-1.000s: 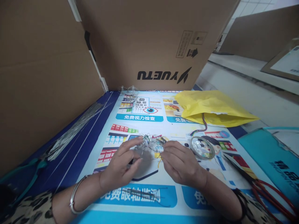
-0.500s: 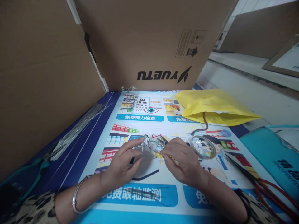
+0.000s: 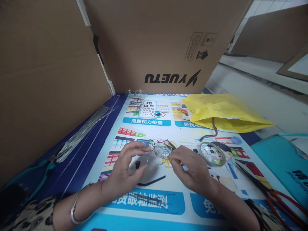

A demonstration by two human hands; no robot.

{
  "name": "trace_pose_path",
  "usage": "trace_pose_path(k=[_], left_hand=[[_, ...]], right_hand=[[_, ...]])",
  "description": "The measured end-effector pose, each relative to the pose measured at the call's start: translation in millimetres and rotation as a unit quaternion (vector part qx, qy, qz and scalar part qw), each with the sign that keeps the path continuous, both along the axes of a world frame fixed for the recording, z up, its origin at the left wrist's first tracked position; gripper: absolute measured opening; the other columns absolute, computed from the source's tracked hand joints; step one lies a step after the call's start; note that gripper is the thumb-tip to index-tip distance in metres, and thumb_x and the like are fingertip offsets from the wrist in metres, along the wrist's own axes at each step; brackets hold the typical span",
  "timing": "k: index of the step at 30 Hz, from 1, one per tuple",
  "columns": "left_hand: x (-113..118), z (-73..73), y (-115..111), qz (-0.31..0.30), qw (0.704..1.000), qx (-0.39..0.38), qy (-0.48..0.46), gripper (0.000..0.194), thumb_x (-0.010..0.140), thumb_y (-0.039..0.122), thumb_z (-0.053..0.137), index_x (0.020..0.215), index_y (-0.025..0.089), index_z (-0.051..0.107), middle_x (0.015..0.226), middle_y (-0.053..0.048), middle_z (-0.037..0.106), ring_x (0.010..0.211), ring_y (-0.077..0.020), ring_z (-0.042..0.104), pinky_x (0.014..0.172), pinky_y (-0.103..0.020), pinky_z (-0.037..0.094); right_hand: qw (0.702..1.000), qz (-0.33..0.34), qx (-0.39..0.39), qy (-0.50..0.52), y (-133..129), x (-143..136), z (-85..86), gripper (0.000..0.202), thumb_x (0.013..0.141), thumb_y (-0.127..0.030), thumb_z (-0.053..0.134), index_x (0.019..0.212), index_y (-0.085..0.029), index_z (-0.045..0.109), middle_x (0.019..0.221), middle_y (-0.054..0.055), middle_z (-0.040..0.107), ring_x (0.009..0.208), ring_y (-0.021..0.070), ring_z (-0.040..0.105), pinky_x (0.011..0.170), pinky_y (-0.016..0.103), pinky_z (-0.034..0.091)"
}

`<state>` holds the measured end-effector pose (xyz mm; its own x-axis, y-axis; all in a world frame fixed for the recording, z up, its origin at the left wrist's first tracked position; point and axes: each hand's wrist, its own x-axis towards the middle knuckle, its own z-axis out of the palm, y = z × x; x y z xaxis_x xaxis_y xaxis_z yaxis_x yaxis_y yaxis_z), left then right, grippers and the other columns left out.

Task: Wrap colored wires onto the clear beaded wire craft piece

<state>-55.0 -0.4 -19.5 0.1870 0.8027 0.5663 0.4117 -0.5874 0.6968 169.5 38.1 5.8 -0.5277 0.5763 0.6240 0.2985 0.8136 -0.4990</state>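
A tangle of thin wires (image 3: 158, 149) with small green and red bits lies on the printed sheet between my hands. My left hand (image 3: 125, 166) is at its left side, thumb and fingers apart, fingertips by the wire ends. On the right, my right hand (image 3: 192, 166) is closed round a small tool (image 3: 171, 146) whose dark tip points into the tangle; yellow shows under the fingers. Whether either hand also grips a wire is too small to tell. A clear round dish (image 3: 213, 154) with small pieces stands just right of my right hand.
Cardboard walls (image 3: 154, 41) rise behind and left. Straight wires (image 3: 84, 131) and teal-handled pliers (image 3: 40, 176) lie left. A yellow bag (image 3: 223, 110) with coloured cord (image 3: 215, 128), red-handled scissors (image 3: 267, 189) and a teal packet (image 3: 284, 160) are right. More wire pieces (image 3: 137, 96) lie at the back.
The view has shifted slightly, moving the scene rightward. My left thumb and fingers have spread wider apart. My right hand remains closed beside the tangle.
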Motion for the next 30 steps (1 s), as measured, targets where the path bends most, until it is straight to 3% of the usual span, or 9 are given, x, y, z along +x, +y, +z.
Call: trace_pose_path(k=[9,18,22,30], left_hand=[[2.2,-0.4,-10.0,0.044,0.997,-0.056,0.024,0.037,0.079,0.008,0.056,0.111,0.026,0.052,0.119,-0.008,0.048,0.123,-0.0251,0.040,0.097,-0.045,0.043],[3.8,0.4,-11.6,0.029,0.993,0.022,0.111,0.035,0.079,0.005,0.053,0.110,0.021,0.050,0.106,-0.006,0.057,0.104,-0.0177,0.053,0.088,-0.034,0.048],[4.2,-3.3,-11.7,0.036,0.990,0.044,0.128,0.036,0.079,0.003,0.052,0.111,0.020,0.050,0.105,-0.007,0.059,0.103,-0.0176,0.055,0.087,-0.033,0.049],[2.8,-8.0,-12.0,-0.019,0.988,0.066,0.140,0.035,0.080,0.002,0.050,0.110,0.020,0.051,0.107,-0.009,0.060,0.102,-0.0188,0.057,0.085,-0.034,0.051]], right_hand=[[1.000,0.005,-0.012,0.009,-3.3,-0.1,-2.9,0.016,0.081,-0.005,0.050,0.089,-0.017,0.058,0.078,0.006,0.063,0.073,0.0160,0.056,0.065,0.029,0.046],[0.999,-0.014,0.004,0.033,-4.5,-3.9,-9.2,0.021,0.080,-0.003,0.051,0.094,-0.018,0.057,0.081,0.005,0.063,0.076,0.0156,0.058,0.068,0.028,0.048],[0.999,-0.018,0.015,0.034,-6.7,-5.3,-9.9,0.022,0.080,-0.003,0.051,0.094,-0.019,0.057,0.082,0.005,0.064,0.078,0.0159,0.059,0.071,0.029,0.049],[0.999,-0.029,-0.006,0.039,-7.4,-6.7,-7.6,0.020,0.079,-0.004,0.051,0.090,-0.020,0.058,0.078,0.004,0.065,0.074,0.0163,0.060,0.069,0.029,0.050]])
